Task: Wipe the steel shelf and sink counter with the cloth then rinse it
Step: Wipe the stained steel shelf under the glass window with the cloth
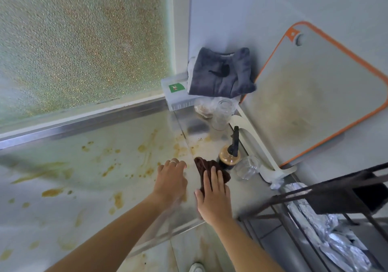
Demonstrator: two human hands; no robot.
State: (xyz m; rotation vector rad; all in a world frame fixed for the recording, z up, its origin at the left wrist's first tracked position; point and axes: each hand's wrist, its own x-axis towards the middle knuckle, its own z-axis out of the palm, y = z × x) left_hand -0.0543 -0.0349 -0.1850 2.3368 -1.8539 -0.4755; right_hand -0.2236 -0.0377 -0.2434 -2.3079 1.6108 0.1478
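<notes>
right hand point(214, 198) covers much of brown cloth point(204, 165).

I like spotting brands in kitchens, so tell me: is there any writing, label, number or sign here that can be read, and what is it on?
No text can be read.
Green sticker on the clear plastic box: a small picture, any lettering too small and blurred to read.
Dark bottle beside the brown cloth: no readable label.
Cutting board: no writing visible.
</notes>
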